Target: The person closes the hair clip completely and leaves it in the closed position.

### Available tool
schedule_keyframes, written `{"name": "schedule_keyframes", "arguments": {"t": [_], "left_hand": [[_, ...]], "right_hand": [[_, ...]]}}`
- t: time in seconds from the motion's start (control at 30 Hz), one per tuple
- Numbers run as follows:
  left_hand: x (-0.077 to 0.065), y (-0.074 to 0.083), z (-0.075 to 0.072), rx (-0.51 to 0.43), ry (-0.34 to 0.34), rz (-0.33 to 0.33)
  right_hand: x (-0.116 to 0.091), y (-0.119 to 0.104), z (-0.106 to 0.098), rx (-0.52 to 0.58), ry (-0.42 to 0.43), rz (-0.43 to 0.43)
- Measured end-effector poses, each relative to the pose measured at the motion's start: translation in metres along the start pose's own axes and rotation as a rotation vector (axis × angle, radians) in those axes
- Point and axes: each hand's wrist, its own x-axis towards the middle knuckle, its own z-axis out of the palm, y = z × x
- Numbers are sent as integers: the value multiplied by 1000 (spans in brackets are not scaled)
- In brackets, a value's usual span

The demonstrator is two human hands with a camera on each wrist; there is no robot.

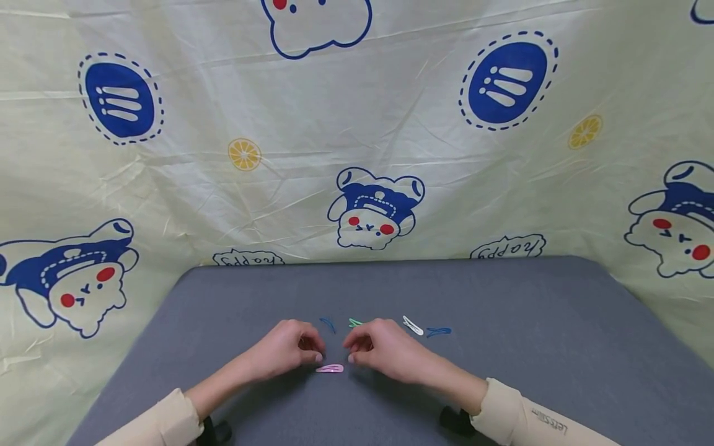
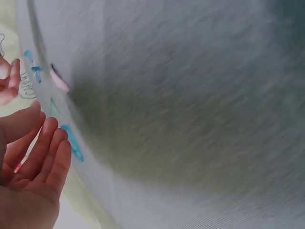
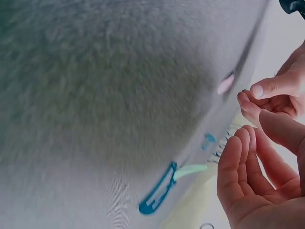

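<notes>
A pink snap hair clip [image 1: 330, 368] lies on the grey table just below the gap between the two hands. My left hand [image 1: 290, 350] hovers at its upper left, fingers loosely bent and holding nothing. Facing it across a small gap, my right hand [image 1: 387, 350] is also loosely bent and holds nothing. Beyond the hands lie a blue clip [image 1: 328, 324] and a green clip [image 1: 355, 323], the green one partly hidden by the right hand. Farther right are a white clip [image 1: 413, 325] and another blue clip [image 1: 439, 332]. In the right wrist view the pink clip [image 3: 226, 84] appears beyond the fingertips.
The grey table [image 1: 519, 359] has rounded far corners. A pale printed cloth [image 1: 301, 111] with blue cartoon figures hangs behind it. Dark devices [image 1: 457, 422] sit under both wrists, near the cream sleeves [image 1: 519, 409].
</notes>
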Motion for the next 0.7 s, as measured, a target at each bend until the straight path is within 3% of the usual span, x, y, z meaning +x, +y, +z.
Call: {"name": "schedule_keyframes", "arguments": {"t": [0.27, 0.47, 0.7], "left_hand": [[16, 7, -15, 20, 61, -4], [30, 4, -18, 36, 102, -10], [49, -3, -18, 12, 107, -35]], "right_hand": [[-10, 0, -23, -5, 92, 39], [-7, 10, -34, -4, 139, 59], [0, 23, -38, -56, 158, 27]]}}
